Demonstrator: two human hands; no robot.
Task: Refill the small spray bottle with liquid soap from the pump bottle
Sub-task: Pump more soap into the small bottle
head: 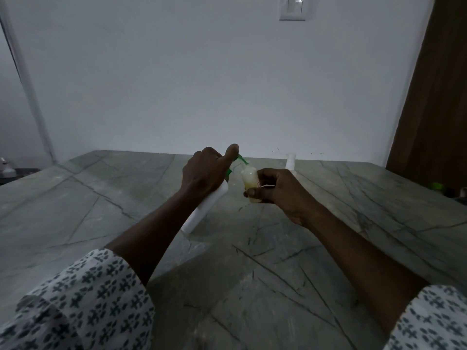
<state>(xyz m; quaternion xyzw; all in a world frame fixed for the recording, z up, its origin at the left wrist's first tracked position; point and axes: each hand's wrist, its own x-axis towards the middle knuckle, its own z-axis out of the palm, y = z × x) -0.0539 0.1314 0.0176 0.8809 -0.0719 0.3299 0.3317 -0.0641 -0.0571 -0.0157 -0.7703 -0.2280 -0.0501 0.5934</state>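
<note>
My left hand (206, 173) grips the neck of a white pump bottle (204, 209) that is tilted to the right, and its thumb lies on the green pump head (240, 160). The green nozzle points at the open mouth of the small clear spray bottle (250, 181), which holds pale yellow liquid. My right hand (278, 190) holds that small bottle upright above the table, fingers curled round its lower half. A thin white tube sticks out between these fingers.
Both hands work over a grey-green marble table (151, 198) set against a white wall. A white spray cap (290, 161) stands at the back of the table behind my right hand. A brown wooden door (434, 97) is at the right, with small objects (438, 186) near its foot.
</note>
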